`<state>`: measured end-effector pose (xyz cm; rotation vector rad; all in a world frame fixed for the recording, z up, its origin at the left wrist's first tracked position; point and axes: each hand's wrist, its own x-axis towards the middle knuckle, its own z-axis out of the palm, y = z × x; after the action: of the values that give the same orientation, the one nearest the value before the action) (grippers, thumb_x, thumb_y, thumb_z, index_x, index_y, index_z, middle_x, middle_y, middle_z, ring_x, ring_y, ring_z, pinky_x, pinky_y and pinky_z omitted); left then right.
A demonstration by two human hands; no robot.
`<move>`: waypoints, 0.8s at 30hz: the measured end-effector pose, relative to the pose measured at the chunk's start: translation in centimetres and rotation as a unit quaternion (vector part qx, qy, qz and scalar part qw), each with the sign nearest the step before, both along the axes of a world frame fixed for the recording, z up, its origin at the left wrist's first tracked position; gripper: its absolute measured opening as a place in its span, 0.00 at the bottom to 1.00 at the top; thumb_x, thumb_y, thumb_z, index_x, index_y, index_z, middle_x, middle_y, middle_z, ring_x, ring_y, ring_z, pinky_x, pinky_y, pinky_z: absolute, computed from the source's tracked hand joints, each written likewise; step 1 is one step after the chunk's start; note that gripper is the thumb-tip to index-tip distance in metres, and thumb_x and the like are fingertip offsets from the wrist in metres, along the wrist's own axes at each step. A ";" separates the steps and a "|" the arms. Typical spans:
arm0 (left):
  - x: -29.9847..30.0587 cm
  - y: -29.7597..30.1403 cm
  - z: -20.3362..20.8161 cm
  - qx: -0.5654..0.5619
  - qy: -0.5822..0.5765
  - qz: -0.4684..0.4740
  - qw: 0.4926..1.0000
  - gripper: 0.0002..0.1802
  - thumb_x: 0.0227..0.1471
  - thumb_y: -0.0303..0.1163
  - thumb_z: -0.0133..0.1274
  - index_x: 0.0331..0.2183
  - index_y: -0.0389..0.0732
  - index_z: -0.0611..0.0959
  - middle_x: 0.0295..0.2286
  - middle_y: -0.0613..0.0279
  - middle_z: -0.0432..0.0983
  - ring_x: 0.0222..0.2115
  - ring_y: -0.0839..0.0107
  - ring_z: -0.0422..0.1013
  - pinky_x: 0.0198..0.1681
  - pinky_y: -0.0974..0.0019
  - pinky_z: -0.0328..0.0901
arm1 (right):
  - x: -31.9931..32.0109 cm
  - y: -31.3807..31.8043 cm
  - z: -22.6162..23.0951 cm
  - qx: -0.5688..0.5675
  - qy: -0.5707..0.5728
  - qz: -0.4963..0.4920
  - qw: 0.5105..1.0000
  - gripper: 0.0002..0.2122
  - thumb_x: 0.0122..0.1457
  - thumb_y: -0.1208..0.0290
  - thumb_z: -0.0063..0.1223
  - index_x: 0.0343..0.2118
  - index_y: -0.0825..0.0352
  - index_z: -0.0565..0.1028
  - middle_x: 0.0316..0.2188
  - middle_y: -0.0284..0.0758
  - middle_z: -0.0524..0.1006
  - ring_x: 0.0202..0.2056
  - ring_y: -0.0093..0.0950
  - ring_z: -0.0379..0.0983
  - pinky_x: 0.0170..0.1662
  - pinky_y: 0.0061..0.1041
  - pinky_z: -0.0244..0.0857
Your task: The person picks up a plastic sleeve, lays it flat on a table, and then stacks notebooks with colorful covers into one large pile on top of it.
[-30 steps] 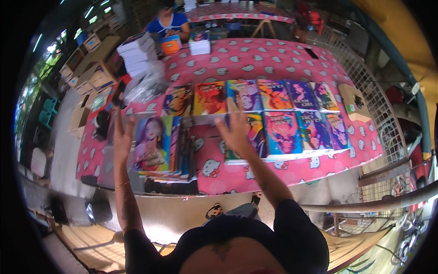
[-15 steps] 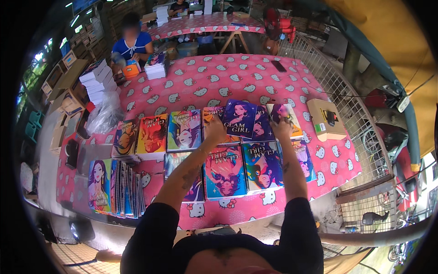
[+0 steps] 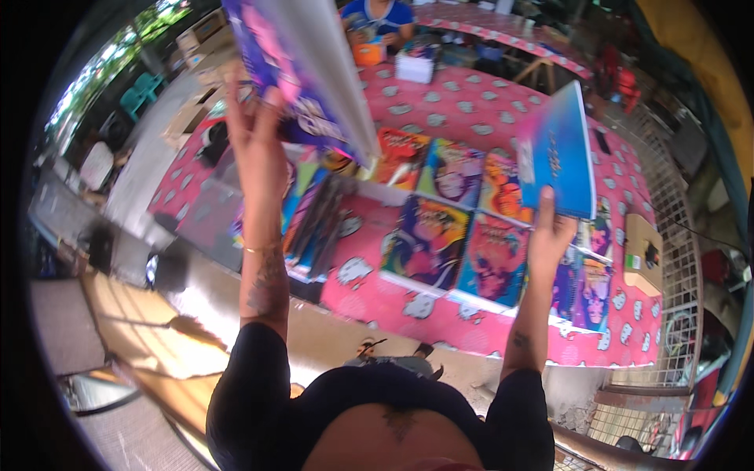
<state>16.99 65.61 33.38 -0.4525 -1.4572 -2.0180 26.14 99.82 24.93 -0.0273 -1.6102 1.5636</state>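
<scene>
My left hand [image 3: 261, 157] grips a purple illustrated notebook [image 3: 287, 74], raised and tilted above the table's left side. Its thumb and fingers lie along the cover; part of the grip is blurred. In my right hand [image 3: 551, 235] is a blue notebook [image 3: 569, 157], held up at its lower edge with the thumb on its front. Beneath and between my hands, stacks of colourful notebooks [image 3: 428, 239] lie in two rows on the table. A row of spiral-bound notebooks [image 3: 318, 228] stands beside my left forearm.
The table has a pink patterned cover [image 3: 369, 286]. A cardboard box [image 3: 642, 255] sits at its right edge, near a wire fence [image 3: 675, 306]. Across the table a person in blue [image 3: 381, 20] handles an orange item, beside another stack [image 3: 416, 67].
The view has swung left. My left hand has lifted the purple notebook up and to the left, while my right hand has raised a blue notebook off the table.
</scene>
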 end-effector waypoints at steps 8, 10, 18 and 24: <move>0.5 -24.8 -10.5 -0.067 -0.066 0.150 0.984 0.19 0.59 0.37 0.48 0.47 0.34 0.75 0.44 0.53 0.73 0.35 0.67 0.75 0.38 0.66 0.70 | -7.5 -27.6 -5.8 0.503 0.109 0.220 0.829 0.24 0.46 0.85 0.49 0.49 0.60 0.75 0.46 0.35 0.72 0.50 0.37 0.67 0.54 0.37 0.60; 1.4 -22.9 -14.4 -0.619 -0.211 0.347 0.672 0.23 0.54 0.49 0.51 0.49 0.53 0.78 0.45 0.41 0.71 0.43 0.55 0.71 0.44 0.55 0.67 | -6.7 -28.2 -7.7 0.514 0.113 0.185 0.830 0.21 0.47 0.84 0.50 0.45 0.60 0.78 0.45 0.37 0.75 0.48 0.37 0.70 0.54 0.38 0.60; 9.3 1.4 -8.3 -0.466 0.041 0.141 0.872 0.30 0.51 0.39 0.59 0.53 0.39 0.72 0.49 0.38 0.67 0.47 0.45 0.67 0.50 0.50 0.61 | 4.0 -2.4 -14.2 0.344 -0.146 -0.082 0.924 0.17 0.49 0.76 0.57 0.45 0.64 0.77 0.47 0.45 0.73 0.48 0.45 0.70 0.51 0.41 0.65; 17.7 29.1 -22.3 -0.574 0.227 -0.136 0.775 0.42 0.45 0.39 0.62 0.60 0.42 0.64 0.60 0.38 0.50 0.59 0.40 0.53 0.60 0.44 0.53 | 11.2 21.8 -16.4 0.388 -0.403 -0.365 0.745 0.28 0.53 0.58 0.57 0.56 0.62 0.69 0.57 0.49 0.66 0.55 0.48 0.65 0.55 0.45 0.61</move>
<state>34.66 94.68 11.12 -1.5819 -2.2061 -0.7904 37.34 121.65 8.51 -0.8737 -2.3817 0.1447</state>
